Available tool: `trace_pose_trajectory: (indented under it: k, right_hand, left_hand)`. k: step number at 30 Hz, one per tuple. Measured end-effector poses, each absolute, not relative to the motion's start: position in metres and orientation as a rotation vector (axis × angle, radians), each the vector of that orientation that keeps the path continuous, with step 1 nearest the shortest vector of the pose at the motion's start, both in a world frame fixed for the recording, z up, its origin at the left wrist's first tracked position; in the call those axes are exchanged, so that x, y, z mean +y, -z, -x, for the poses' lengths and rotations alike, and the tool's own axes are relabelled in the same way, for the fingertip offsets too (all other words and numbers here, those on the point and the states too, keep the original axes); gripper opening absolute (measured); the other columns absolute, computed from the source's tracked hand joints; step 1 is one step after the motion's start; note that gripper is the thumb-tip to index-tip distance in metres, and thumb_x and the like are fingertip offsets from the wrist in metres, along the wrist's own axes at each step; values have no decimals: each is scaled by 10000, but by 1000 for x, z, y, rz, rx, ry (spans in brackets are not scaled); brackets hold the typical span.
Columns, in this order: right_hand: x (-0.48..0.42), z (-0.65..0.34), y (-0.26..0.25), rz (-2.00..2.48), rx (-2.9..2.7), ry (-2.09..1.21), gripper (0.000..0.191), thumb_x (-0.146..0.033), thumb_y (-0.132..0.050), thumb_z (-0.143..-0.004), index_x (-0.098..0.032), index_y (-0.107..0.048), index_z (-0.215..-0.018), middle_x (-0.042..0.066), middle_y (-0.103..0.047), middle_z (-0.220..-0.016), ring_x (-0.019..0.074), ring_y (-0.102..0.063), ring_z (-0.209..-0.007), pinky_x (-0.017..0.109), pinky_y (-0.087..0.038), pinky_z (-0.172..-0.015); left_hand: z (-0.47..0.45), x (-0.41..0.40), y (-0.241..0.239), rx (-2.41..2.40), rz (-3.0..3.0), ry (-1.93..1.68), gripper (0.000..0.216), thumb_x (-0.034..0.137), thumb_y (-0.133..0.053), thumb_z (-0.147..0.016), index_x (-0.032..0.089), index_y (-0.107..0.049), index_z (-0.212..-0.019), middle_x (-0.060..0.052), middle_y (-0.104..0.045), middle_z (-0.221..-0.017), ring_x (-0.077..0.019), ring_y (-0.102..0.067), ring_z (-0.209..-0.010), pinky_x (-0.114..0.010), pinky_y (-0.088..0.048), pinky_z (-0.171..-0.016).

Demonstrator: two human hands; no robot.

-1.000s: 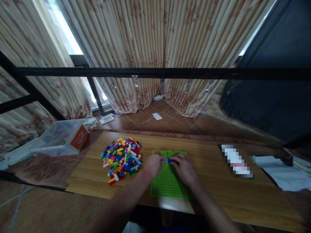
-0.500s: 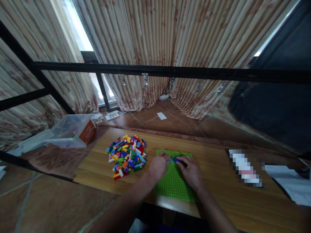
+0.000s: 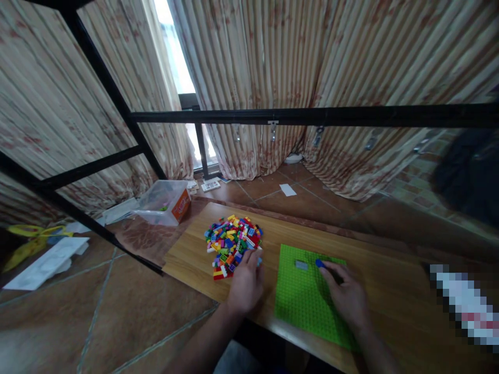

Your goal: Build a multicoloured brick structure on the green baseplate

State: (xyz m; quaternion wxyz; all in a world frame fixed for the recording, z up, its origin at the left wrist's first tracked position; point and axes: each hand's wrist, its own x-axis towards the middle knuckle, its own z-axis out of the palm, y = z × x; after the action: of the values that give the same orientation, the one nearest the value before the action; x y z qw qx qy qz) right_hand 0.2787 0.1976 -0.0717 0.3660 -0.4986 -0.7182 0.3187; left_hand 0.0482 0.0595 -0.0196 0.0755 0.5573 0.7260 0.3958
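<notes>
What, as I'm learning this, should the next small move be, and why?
Probably take a piece from the toy-brick pile with the left hand: it is at the pile's right edge, while the right hand holds a blue brick over the green baseplate.

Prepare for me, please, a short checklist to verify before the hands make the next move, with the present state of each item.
1. Right hand has hold of the blue brick: ok, it is at the fingertips.
2. Blue brick pressed onto the green baseplate: cannot tell; it is above the plate in this view, but contact is unclear.
3. Grey piece uncovered: ok, it shows on the baseplate, apart from the blue brick.
4. Left hand at the brick pile: ok, its fingers are at the near right edge.
5. Left hand has gripped a brick: cannot tell, the fingers hide it.
</notes>
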Motion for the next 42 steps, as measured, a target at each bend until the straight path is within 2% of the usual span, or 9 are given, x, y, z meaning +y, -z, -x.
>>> trace_pose_trajectory:
  k: [3, 6, 8, 14, 25, 30, 34, 38, 42]
  right_hand:
    - [198, -279, 72, 1276, -1868, -808, 396, -555, -554, -803, -227, -693, -974, 71, -690, -1065, 248, -613, -1022, 434, -432, -976]
    - [197, -278, 71, 1289, -1867, -802, 393, -556, -554, -802, -227, -692, -967, 71, -690, -1060, 247, -616, -1019, 435, -433, -975]
    - [196, -278, 71, 1296, -1869, -798, 388, -551, -550, -806, -229, -693, -969, 70, -690, -1065, 246, -615, -1025, 437, -429, -981]
    - [196, -278, 71, 1286, -1898, -781, 379, -540, -553, -808, -227, -693, -970, 70, -687, -1063, 247, -614, -1019, 439, -433, -974]
    - [197, -278, 70, 1322, -1926, -749, 367, -532, -553, -805, -234, -699, -964, 63, -692, -1055, 252, -616, -1013, 439, -440, -960]
    - [197, -280, 73, 1302, -1935, -745, 370, -534, -555, -810, -237, -699, -977, 62, -690, -1068, 249, -615, -1021, 436, -438, -964]
    - [198, -281, 76, 1289, -1934, -731, 367, -533, -556, -812, -236, -702, -971, 65, -692, -1058, 249, -615, -1019, 439, -436, -964]
    - [198, -281, 76, 1286, -1935, -725, 369, -536, -554, -811, -238, -705, -967, 63, -694, -1051, 248, -618, -1011, 442, -440, -960]
    - [198, -280, 75, 1312, -1932, -740, 374, -547, -556, -808, -240, -706, -961, 62, -693, -1057, 250, -614, -1020, 447, -436, -968]
  left_hand:
    - [-13, 38, 19, 2430, -1526, -1207, 320, 151, -512, -858, 205, -567, -1168, -96, -620, -1134, -225, -634, -1009, -384, -540, -874]
    - [13, 23, 20, 2565, -1395, -1105, 278, 216, -518, -873, 208, -581, -1144, -84, -635, -1089, -205, -665, -873, -341, -557, -741]
    - [22, 18, 20, 2609, -1356, -1046, 270, 212, -519, -866, 207, -592, -1126, -84, -636, -1092, -205, -668, -862, -330, -554, -716]
    - [23, 21, 23, 2543, -1492, -1037, 227, 204, -518, -858, 209, -618, -1062, -79, -639, -1090, -220, -654, -975, -352, -545, -828]
    - [36, 12, 25, 2455, -1426, -1110, 328, 80, -453, -818, 189, -620, -1078, -81, -653, -1073, -205, -644, -991, -363, -543, -869]
    - [26, 19, 24, 2466, -1556, -1120, 314, 120, -508, -813, 195, -618, -1098, -92, -641, -1111, -223, -623, -1023, -381, -532, -894]
    - [14, 34, 16, 2464, -1757, -939, 281, 188, -574, -810, 193, -630, -1086, -104, -628, -1133, -259, -581, -1060, -427, -490, -938]
    - [7, 45, 8, 2546, -1782, -686, 214, 220, -613, -788, 191, -660, -995, -107, -635, -1071, -285, -563, -1012, -450, -463, -902]
    - [6, 48, 7, 2547, -1810, -552, 203, 168, -590, -781, 212, -662, -966, -87, -635, -986, -284, -551, -976, -434, -443, -853]
